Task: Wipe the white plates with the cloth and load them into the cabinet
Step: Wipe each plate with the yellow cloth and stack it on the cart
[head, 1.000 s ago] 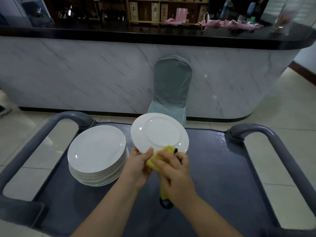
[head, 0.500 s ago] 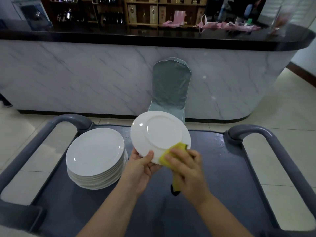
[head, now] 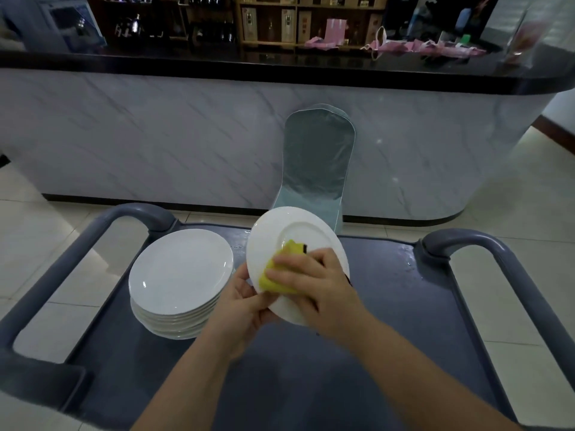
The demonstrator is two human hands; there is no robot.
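The person stands at a grey cart (head: pixel 389 306), working over its near middle. The left hand (head: pixel 245 303) grips one white plate (head: pixel 311 228) by its near-left rim, fingers (head: pixel 264 312) curled under the edge and thumb over the front, so the plate is held up off the cart, tilted steeply with its face toward the person. The right hand (head: pixel 320 284) presses a yellow cloth (head: pixel 277 276) against that face, fingers bent over the bunched fabric and holding it tight.

A second ago the cloth sat only on the near rim, with a tail of it dangling below the plate. Now it has climbed onto the lower part of the face, up to the edge of the inner ring, the tail is gathered up, and the plate stands more upright and is turned a little to the right. By my reading the wipe has gone from the edge inward, so this plate is partly wiped but not finished; its far half shows no cloth on it.

The stack of white plates (head: pixel 180 272) sits on the cart just left of the hands, apart from the held plate. No cabinet is in sight from here, so loading looks some way off. Beyond the cart stand a covered chair (head: pixel 317 157) and a marble-fronted bar (head: pixel 155 135).
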